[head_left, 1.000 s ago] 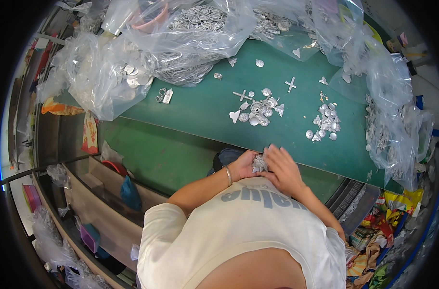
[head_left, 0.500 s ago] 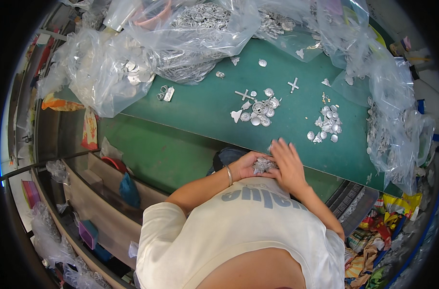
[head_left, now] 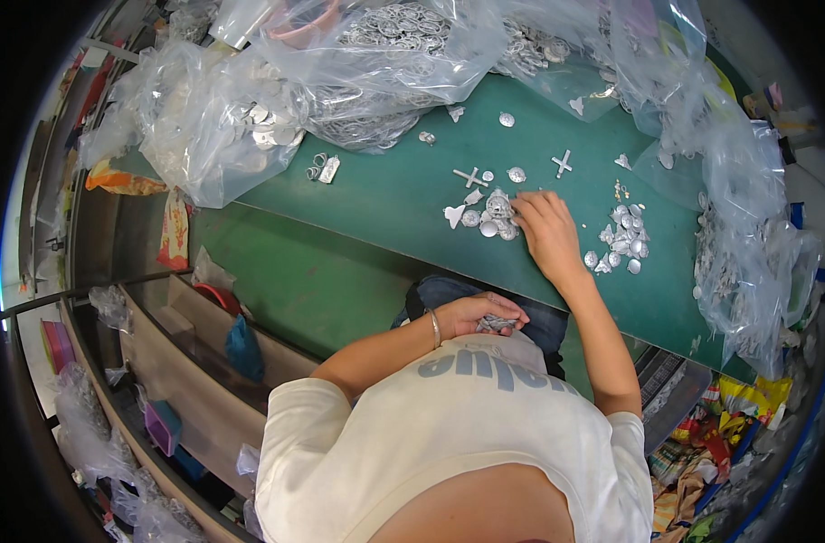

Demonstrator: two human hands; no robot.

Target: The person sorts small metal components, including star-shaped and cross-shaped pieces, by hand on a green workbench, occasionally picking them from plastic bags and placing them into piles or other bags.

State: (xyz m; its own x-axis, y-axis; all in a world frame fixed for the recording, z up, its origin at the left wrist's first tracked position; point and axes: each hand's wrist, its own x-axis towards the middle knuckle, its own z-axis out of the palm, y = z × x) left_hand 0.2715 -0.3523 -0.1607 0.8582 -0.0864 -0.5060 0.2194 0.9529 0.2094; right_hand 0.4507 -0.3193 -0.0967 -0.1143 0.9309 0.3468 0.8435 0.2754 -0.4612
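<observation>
My left hand is close to my body, below the table edge, with its fingers curled around a clump of small silver metal pieces. Out over the table, my right hand has its bent fingertips at the right side of a pile of silver round medallions. Whatever lies under those fingertips is hidden. Beside the pile are a silver cross, a flat silver charm and a lone round medallion. A second silver cross lies beyond my right hand.
Another heap of silver charms sits right on the green table. Clear plastic bags full of metal pieces line the back, with more bags along the right. Small rings and a tag lie left. Drawers stand at left.
My right hand has moved from above my left hand forward to the medallion pile. The left hand stays low, its fingers now folded over the silver pieces. The view has shifted slightly.
</observation>
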